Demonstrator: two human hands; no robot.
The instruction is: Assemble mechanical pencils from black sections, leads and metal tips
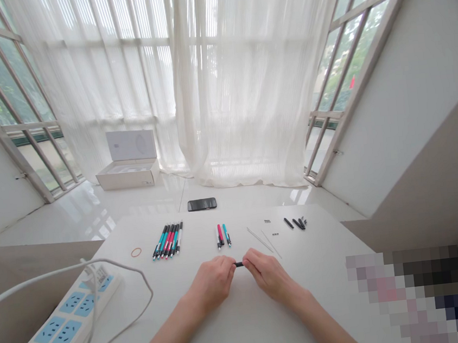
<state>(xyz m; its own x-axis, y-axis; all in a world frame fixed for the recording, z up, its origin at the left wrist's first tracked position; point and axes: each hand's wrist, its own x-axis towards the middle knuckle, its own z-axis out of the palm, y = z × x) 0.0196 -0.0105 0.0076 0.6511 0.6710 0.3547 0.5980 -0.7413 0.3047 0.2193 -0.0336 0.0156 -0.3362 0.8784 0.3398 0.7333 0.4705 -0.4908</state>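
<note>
My left hand [213,282] and my right hand [266,272] meet over the middle of the white table [245,328]. Both have their fingers pinched on a small black pen part [239,264] held between them. Just beyond my hands lie three pens [222,236], one black, one pink, one teal. A row of several assembled pens [168,240] lies further left. Two thin refills [264,240] lie to the right of my hands, with small black pen parts [295,223] beyond them.
An orange rubber band [136,252] lies left of the pen row. A blue-and-white power strip [57,331] with white cables sits at the left edge. A black phone [202,204] and an open white box [128,168] rest on the ledge by the curtained window.
</note>
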